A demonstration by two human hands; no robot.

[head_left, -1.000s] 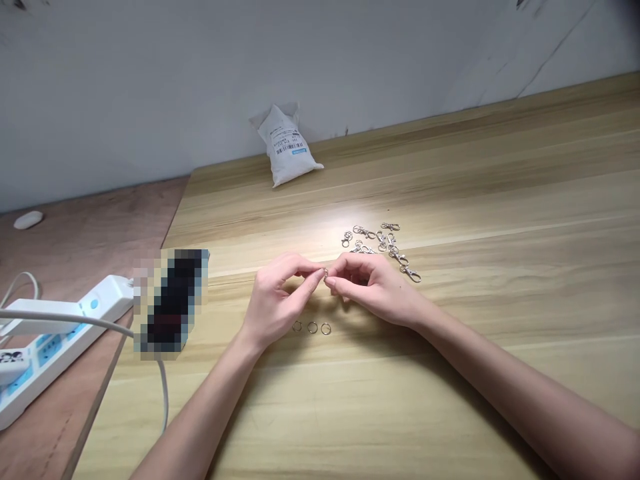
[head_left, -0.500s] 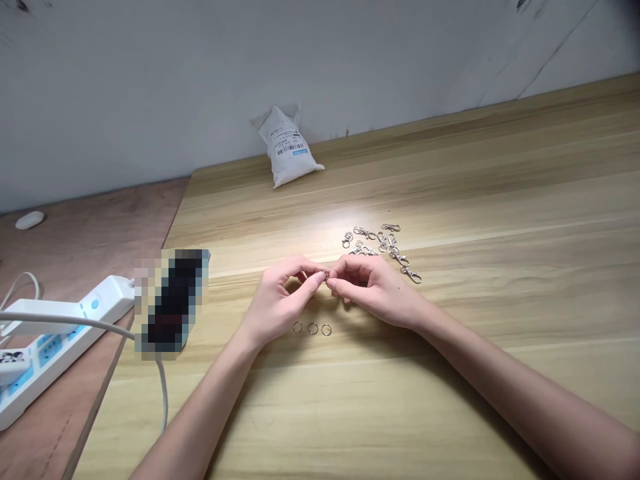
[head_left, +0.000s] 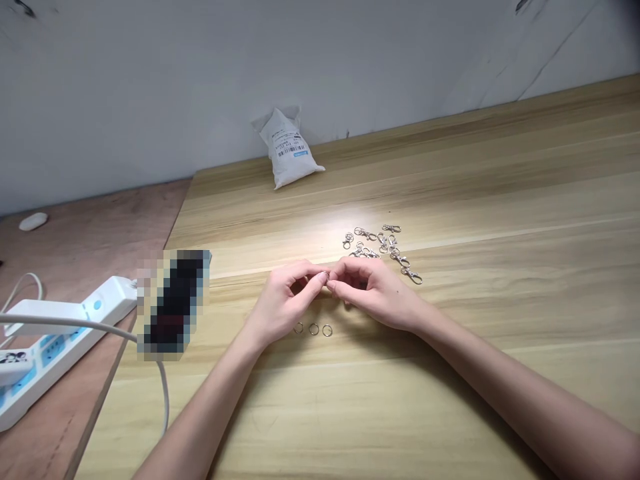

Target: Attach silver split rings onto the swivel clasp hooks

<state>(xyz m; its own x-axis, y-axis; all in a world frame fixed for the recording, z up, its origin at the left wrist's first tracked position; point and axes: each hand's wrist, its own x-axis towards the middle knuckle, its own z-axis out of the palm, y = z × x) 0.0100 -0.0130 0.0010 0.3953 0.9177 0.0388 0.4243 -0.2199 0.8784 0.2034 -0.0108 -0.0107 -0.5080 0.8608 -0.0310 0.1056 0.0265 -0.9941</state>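
My left hand (head_left: 285,303) and my right hand (head_left: 375,290) meet fingertip to fingertip just above the light wooden table (head_left: 450,373). Both pinch one small metal ring (head_left: 327,276) between thumb and forefinger. Whether a clasp hangs from it is hidden by my right fingers. Three loose split rings (head_left: 313,329) lie in a row on the table just below my hands. A heap of several silver swivel clasps (head_left: 383,247) lies just beyond my right hand.
A white pouch with a barcode label (head_left: 289,150) leans on the wall at the back. A blurred dark object (head_left: 173,303) lies at the table's left edge. On the lower reddish surface at left sit a white power strip (head_left: 55,340) with its cable and a small white oval (head_left: 33,221).
Both hands have sunk slightly toward the table and stay pinched on the ring. The rings and clasps on the table have not moved.
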